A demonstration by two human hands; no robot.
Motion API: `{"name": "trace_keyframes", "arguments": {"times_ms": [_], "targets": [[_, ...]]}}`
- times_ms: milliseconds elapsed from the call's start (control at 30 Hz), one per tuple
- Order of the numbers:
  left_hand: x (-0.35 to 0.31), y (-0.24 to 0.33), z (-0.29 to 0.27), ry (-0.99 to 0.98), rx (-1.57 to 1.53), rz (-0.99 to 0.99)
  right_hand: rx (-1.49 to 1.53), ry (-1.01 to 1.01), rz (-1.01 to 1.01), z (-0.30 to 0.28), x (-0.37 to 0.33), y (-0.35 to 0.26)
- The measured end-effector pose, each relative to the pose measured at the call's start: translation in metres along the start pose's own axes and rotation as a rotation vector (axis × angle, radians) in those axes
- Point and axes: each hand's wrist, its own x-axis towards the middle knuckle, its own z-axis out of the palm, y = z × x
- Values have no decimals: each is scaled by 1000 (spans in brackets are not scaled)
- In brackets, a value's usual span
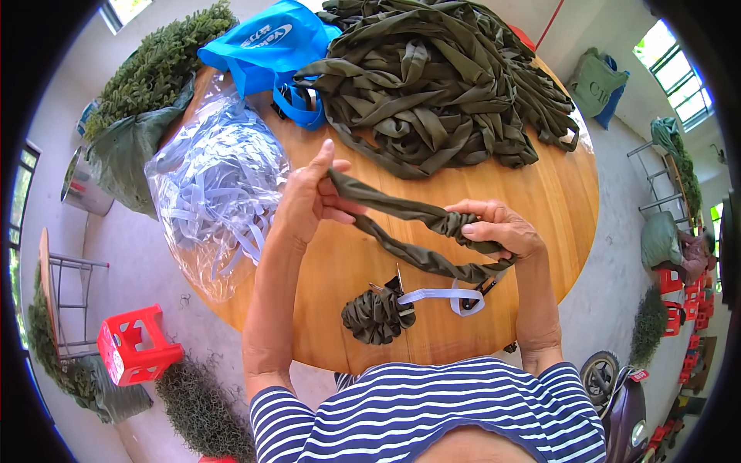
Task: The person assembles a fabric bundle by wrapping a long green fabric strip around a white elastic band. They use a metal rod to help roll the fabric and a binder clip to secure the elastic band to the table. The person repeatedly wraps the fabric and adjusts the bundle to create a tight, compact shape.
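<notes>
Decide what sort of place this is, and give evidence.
Probably a small handcraft workroom: the wooden table carries a big heap of dark green fabric strips and a clear plastic bag of pale bands.

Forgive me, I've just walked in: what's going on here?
The person's right hand holds a loop of dark green fabric where it is bunched; the left hand, thumb spread, has the other end at its fingers. Below the loop, a gathered dark green bundle lies on the wooden table with a white strip beside it. Farther back are a dark green heap of strips, a blue bag and a clear bag of white strips.
</notes>
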Motion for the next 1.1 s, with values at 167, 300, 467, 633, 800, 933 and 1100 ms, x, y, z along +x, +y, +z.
{"name": "trace_keyframes", "arguments": {"times_ms": [167,300,467,633,800,933,1100], "targets": [[-11,12,1,-187,3,-122,356,-34,-144,-15,0,14],[-24,13,7,198,418,430,468,-139,-282,-22,1,18],[-10,-12,22,62,250,577,460,-147,-345,-13,-5,11],[10,-9,-4,-630,-459,222,310,-11,-327,-9,-27,-2],[9,13,-14,-415,-81,291,159,49,-200,-5,-50,10],[-25,-5,27,236,446,621,211,139,-144,12,-54,24],[-58,-23,38,-122,96,75,294,81,-112,32,-49,35]]}}
